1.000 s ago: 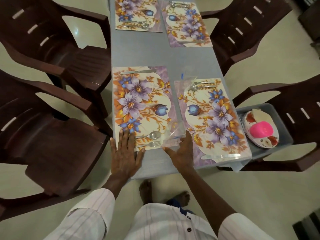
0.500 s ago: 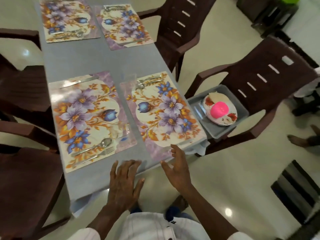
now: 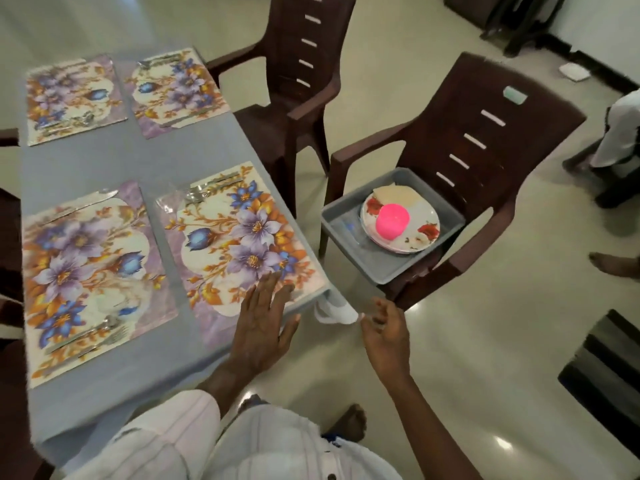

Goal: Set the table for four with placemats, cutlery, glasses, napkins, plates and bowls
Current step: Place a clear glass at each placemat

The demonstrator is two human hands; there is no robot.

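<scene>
Four floral placemats lie on the grey-blue table (image 3: 138,161), each with cutlery: near left (image 3: 90,271), near right (image 3: 239,237), far left (image 3: 74,98), far right (image 3: 176,88). A spoon and fork (image 3: 207,192) rest at the near right mat's far end. A grey tub (image 3: 381,265) on a brown chair (image 3: 485,161) holds stacked flowered plates (image 3: 422,230) with a pink bowl (image 3: 393,221) upside down on top. My left hand (image 3: 263,327) hovers flat, fingers spread, over the table's near right corner. My right hand (image 3: 384,330) is open, empty, above the floor between table and tub.
A second brown chair (image 3: 301,81) stands beside the table farther back. Another person's leg and foot (image 3: 613,265) are at the right edge. A dark striped mat (image 3: 606,372) lies on the floor at the lower right. White cloth (image 3: 334,310) hangs at the table corner.
The view has swung right, toward the chair with the tub. Both hands have left the table's near edge; my right hand has moved right, off the table, toward the tub.
</scene>
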